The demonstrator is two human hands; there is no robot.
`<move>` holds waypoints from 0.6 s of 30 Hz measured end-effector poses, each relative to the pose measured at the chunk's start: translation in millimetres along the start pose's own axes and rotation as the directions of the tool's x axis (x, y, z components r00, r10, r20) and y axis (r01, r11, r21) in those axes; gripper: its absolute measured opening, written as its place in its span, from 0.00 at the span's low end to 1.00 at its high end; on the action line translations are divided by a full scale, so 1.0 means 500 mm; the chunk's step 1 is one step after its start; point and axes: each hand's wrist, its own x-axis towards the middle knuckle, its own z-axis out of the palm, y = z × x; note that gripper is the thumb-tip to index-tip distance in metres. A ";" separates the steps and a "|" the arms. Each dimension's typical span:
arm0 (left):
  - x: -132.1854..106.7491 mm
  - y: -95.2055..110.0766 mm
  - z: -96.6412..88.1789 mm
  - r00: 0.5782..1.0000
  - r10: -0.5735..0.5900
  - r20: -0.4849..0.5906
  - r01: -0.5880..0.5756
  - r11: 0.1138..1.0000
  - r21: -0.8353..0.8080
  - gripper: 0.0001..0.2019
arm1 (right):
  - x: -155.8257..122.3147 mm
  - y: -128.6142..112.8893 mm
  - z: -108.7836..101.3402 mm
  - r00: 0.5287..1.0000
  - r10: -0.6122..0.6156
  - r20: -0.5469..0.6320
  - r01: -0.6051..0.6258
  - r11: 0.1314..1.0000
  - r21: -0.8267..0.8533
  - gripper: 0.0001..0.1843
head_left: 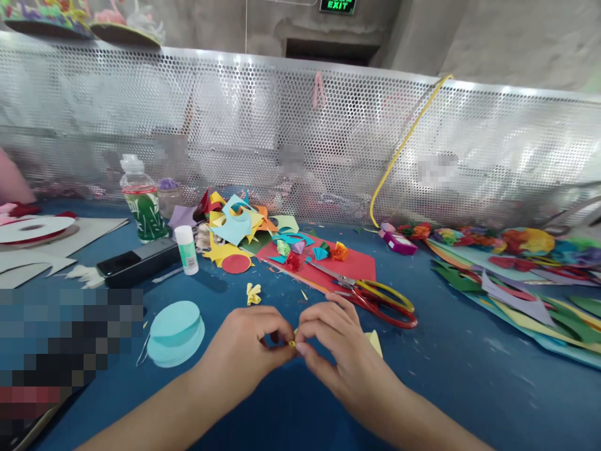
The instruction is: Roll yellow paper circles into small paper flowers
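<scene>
Between the fingertips of my left hand and my right hand is a small rolled piece of yellow paper. Both hands pinch it, and the fingers cover most of it. Just beyond my left hand lies a crumpled pale yellow paper piece. Scissors with red and yellow handles rest past my right hand, their blades over a red paper sheet. Partly hidden behind my right hand is another pale yellow paper piece. Light blue paper circles lie left of my left hand.
A glue stick stands near a black case and a bottle with green contents. Paper scraps pile up at the back. Coloured paper sheets spread at right. A perforated metal panel borders the blue table.
</scene>
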 end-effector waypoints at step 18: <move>0.007 -0.004 -0.020 0.991 0.082 -0.108 -0.093 0.991 -0.100 0.07 | -0.002 0.008 -0.002 0.961 0.270 0.064 -0.271 0.863 0.426 0.08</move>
